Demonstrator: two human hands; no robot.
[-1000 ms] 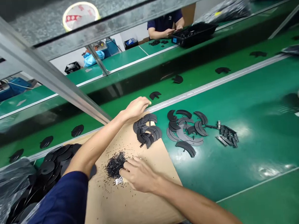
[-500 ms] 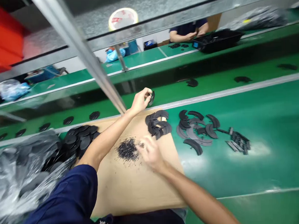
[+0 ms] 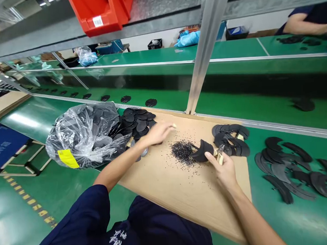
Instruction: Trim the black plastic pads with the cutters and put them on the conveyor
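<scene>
My right hand (image 3: 225, 170) is closed on a black curved plate (image 3: 203, 152) and small nippers (image 3: 220, 149), whose metal jaws point up. The plate hangs at the right edge of a heap of tiny black bits (image 3: 182, 152) on the cardboard sheet (image 3: 183, 194). My left hand (image 3: 160, 132) is over the cardboard, just right of a pile of black oval discs (image 3: 139, 121). Its fingers reach out to the right with nothing visible in them. More curved black pieces (image 3: 230, 139) are stacked on the cardboard's right side.
A clear plastic bag (image 3: 85, 135) of dark parts lies at left. Loose curved plates (image 3: 287, 167) cover the green table at right. Beyond a metal post (image 3: 204, 59), black discs (image 3: 151, 102) line a green belt. A red bin (image 3: 101, 13) sits overhead; a co-worker's arm (image 3: 305, 24) shows far right.
My view has swung left. My left hand has come back from the belt, and the black piece it held is gone from it. My right hand now holds a curved plate out in front.
</scene>
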